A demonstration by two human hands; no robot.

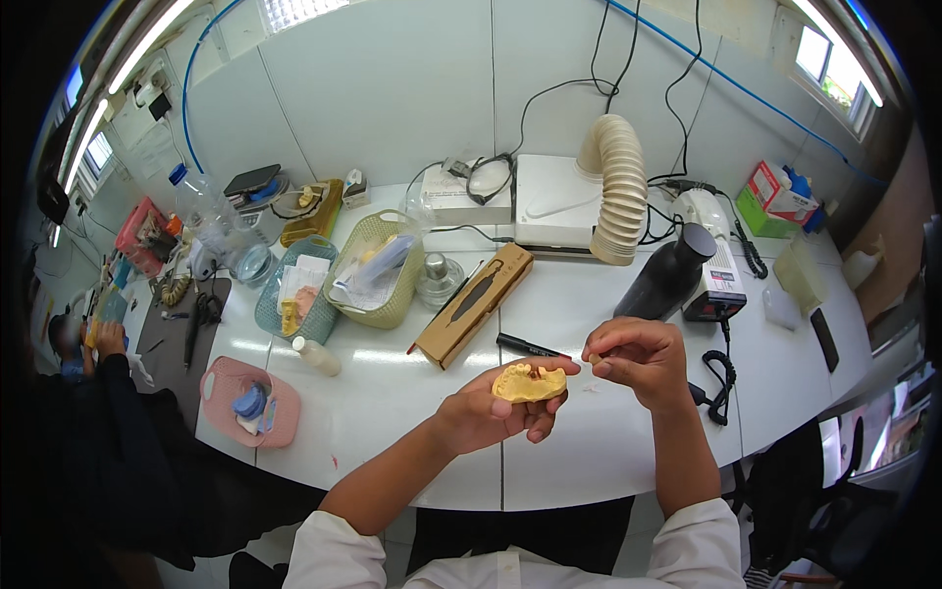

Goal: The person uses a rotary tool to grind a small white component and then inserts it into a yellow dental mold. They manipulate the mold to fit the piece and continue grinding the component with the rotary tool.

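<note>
My left hand (467,416) is closed around a yellow dental cast (528,386), held up over the front of the table with its row of teeth uppermost. A dark reddish area shows among the cast's teeth. Just right of it, apart from the cast, my right hand (650,365) pinches a small tan piece (596,360) between thumb and fingertips. That piece is too small to tell its kind. Behind the two hands a black marker pen (530,346) lies on the white table (412,401).
A pink basket (279,432), a small white bottle (317,357), green baskets (388,312) and a cardboard box (471,304) are on the left. A ribbed hose (622,191), black bottle (665,275) and corded control box (714,285) stand at right. Another person's hand (110,339) shows far left.
</note>
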